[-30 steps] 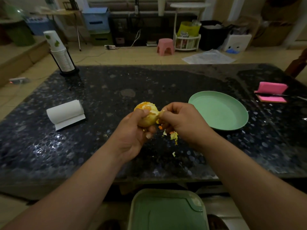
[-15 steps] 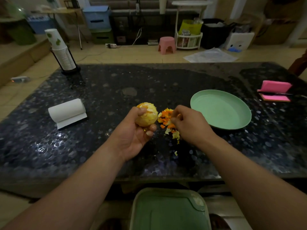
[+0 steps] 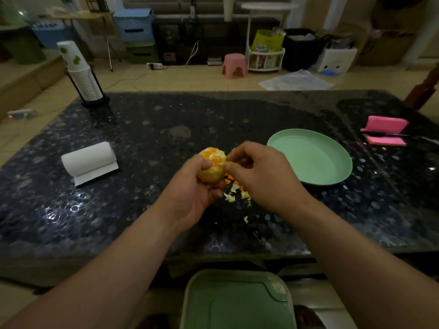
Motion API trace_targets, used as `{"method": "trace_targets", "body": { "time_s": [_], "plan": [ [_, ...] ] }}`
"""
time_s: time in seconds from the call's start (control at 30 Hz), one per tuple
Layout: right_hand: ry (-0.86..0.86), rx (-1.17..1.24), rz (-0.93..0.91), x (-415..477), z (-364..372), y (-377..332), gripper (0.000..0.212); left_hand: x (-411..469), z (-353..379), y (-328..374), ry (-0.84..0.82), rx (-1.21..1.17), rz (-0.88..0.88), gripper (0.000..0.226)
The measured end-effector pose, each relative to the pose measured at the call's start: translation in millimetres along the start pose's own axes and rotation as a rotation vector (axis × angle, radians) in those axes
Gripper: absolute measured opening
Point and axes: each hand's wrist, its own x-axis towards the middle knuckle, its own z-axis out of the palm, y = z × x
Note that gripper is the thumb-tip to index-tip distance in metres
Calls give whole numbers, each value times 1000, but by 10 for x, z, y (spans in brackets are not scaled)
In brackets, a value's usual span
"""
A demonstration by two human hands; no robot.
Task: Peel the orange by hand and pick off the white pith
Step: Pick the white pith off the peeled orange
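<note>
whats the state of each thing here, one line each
orange, partly peeled, pith patches showing
left hand, grips the orange from below
right hand, pinches at the orange's skin
peel scraps, loose pile on the table
green plate, right way up on table
paper roll, on its side, end unrolled

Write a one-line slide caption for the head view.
Left hand holds a partly peeled orange while the right hand pinches at it above peel scraps.

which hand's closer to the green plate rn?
Right. The right hand sits just left of the plate, close to its rim, pinching at the orange. The left hand grips the orange from the other side, farther from the plate.
</note>
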Motion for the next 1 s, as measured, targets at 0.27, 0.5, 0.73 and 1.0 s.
{"method": "trace_targets", "body": {
  "time_s": [0.27, 0.5, 0.73, 1.0],
  "plan": [
    [-14, 43, 63, 19, 27, -4, 9, -3, -14, 10, 29, 34, 98, 71],
    [-34, 102, 80, 27, -20, -31, 13, -31, -15, 22, 26, 109, 123, 57],
    [-23, 0, 62, 12, -37, -41, 12, -60, 11, -8, 38, 286, 171, 52],
    [76, -80, 12, -31, 27, -48, 14, -62, 59, -50, 43, 322, 201, 51]
  ]
}}
